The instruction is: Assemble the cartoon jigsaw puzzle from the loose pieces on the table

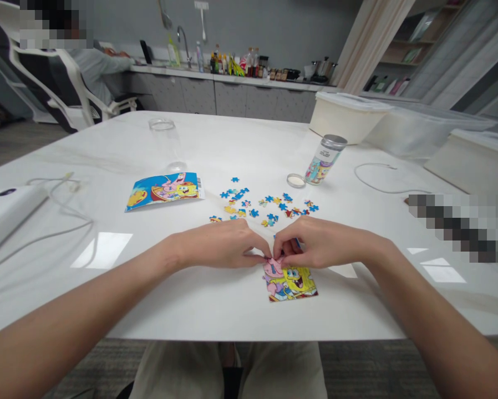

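A partly joined jigsaw puzzle [293,282] with a yellow cartoon figure and a pink one lies near the table's front edge. At its upper left corner, my left hand [228,244] pinches with thumb and forefinger; the small piece there is mostly hidden by the fingertips. My right hand [311,241] meets it at the same spot, its fingers curled and closed over the puzzle's top edge, with a bit of blue showing under them. Several loose puzzle pieces [254,213] are scattered just beyond both hands. Farther left lies a picture sheet [166,189] with the cartoon scene.
Beyond the pieces stand a printed can [326,159], a round lid [296,180] and a clear jar [168,145]. Storage boxes [344,117] line the right back. A white device [11,213] with cables is at left. A person sits on a chair [72,83] behind the table.
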`<state>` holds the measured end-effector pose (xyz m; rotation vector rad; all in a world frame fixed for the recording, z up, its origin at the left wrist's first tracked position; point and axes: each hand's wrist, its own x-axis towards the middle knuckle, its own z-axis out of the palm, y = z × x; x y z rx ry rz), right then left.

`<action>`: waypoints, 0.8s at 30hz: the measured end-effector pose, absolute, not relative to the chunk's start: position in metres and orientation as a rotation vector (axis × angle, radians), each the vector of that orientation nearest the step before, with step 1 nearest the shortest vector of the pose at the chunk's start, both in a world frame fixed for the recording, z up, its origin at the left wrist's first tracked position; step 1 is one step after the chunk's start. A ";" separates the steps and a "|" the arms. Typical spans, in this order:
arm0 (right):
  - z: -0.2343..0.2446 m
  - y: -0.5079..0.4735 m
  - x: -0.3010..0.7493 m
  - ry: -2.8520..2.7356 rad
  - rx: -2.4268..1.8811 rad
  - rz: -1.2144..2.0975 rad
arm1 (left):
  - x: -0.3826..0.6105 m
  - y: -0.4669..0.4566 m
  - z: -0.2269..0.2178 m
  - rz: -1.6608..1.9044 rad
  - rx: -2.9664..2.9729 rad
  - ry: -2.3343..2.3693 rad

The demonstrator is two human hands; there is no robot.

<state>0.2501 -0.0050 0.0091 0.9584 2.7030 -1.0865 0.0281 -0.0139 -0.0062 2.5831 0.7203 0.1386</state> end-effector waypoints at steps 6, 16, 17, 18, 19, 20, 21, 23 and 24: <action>0.009 -0.005 0.250 2.697 0.960 -1.085 | 0.029 -0.014 -0.006 0.123 2.586 0.743; 0.011 -0.005 0.248 2.812 0.935 -0.958 | 0.028 -0.021 -0.001 0.096 2.685 0.606; 0.011 -0.005 0.248 2.827 0.943 -0.934 | 0.028 -0.023 0.001 0.074 2.687 0.546; 0.011 -0.005 0.248 2.838 0.952 -0.915 | 0.029 -0.025 0.002 0.046 2.685 0.488; 0.011 -0.004 0.248 2.845 0.957 -0.897 | 0.029 -0.027 0.003 0.015 2.683 0.442; 0.010 -0.004 0.249 2.853 0.954 -0.884 | 0.029 -0.029 0.004 -0.015 2.687 0.414; 0.010 -0.003 0.249 2.861 0.944 -0.874 | 0.029 -0.030 0.005 -0.040 2.694 0.402; 0.009 -0.003 0.250 2.865 0.912 -0.877 | 0.030 -0.031 0.006 -0.071 2.709 0.411; 0.009 -0.003 0.250 2.861 0.900 -0.889 | 0.030 -0.031 0.006 -0.077 2.713 0.423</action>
